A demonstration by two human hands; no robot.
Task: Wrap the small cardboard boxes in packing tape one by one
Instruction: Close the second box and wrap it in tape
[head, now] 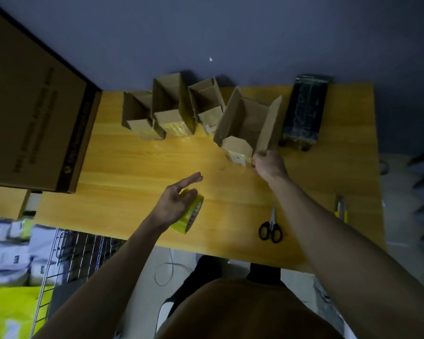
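Several small open cardboard boxes stand in a row at the back of the wooden table (123, 172). My right hand (269, 165) grips the near flap of the rightmost box (249, 123), which sits angled with its flaps up. My left hand (176, 201) hovers with straight fingers just over a roll of yellowish packing tape (190, 215) lying near the table's front edge; I cannot tell if it touches the roll. A dark tape-wrapped box (304, 108) lies at the back right.
Black-handled scissors (270, 228) lie near the front edge, right of the tape. A yellow utility knife (340, 206) lies by the right edge. A large flat carton (30, 113) covers the table's left side. A wire rack (83, 255) stands below left.
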